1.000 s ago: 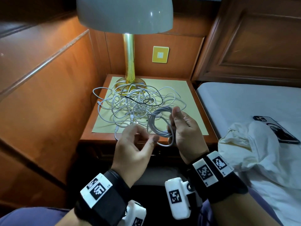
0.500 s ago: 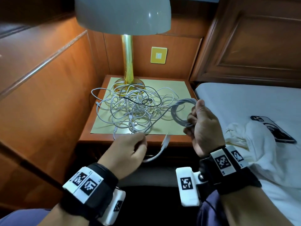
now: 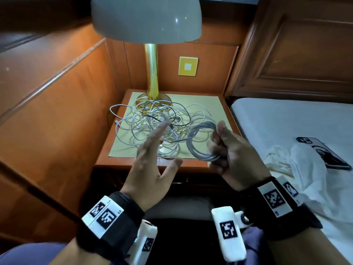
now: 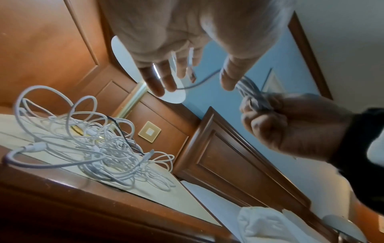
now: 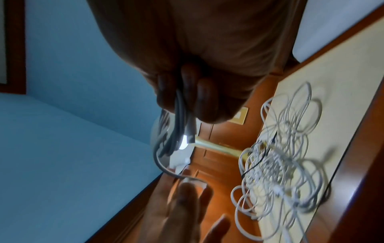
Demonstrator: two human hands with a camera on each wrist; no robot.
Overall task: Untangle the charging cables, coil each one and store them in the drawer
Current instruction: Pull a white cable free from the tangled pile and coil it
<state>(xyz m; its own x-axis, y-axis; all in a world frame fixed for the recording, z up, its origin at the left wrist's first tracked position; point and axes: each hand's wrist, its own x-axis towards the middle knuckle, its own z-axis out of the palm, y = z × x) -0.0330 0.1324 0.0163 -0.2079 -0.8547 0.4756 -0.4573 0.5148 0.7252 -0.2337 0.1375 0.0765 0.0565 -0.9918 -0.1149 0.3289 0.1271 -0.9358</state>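
Since half a second earlier the left hand (image 3: pixel 150 167) had risen and spread flat, holding nothing, beside the tangled cables (image 3: pixel 158 127) on the tabletop (image 3: pixel 208 104), while the right hand (image 3: pixel 233 152) gripped the coiled cable (image 3: pixel 200 142) just above its front edge.

we saw the tangle of cables (image 3: pixel 158 127) spread over most of the nightstand top (image 3: pixel 215 104), the lamp stem (image 3: pixel 151 73) rising at its back and the shade (image 3: pixel 146 18) overhanging. bare mat lay at the right. wood panelling (image 3: pixel 57 111) closed the left, the bed (image 3: pixel 277 121) the right.
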